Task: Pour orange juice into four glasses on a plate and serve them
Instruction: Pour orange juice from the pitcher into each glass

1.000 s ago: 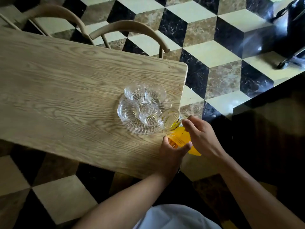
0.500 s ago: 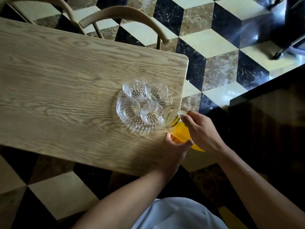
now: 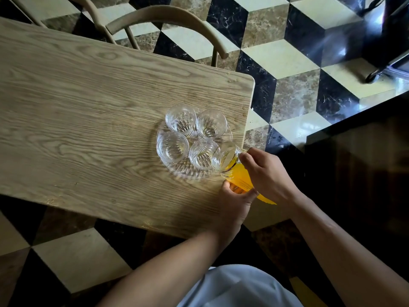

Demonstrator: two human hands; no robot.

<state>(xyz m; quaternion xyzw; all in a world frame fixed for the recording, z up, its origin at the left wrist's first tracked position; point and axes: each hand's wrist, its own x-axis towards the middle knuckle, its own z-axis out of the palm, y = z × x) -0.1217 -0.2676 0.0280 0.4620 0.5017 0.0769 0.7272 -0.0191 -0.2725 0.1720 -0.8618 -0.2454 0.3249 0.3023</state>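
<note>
jug (image 3: 234,171) of orange juice tilted, mouth over nearest glass (image 3: 202,154) | right hand (image 3: 269,173) closed on handle side, left hand (image 3: 235,199) cupping base to steady pour | four glasses clustered on plate (image 3: 190,173) near table (image 3: 88,107) corner, all look empty

No readable text, labels, brands, numbers or signs anywhere in view. Checked every visible surface; all plain or patterned only, no print.
</note>
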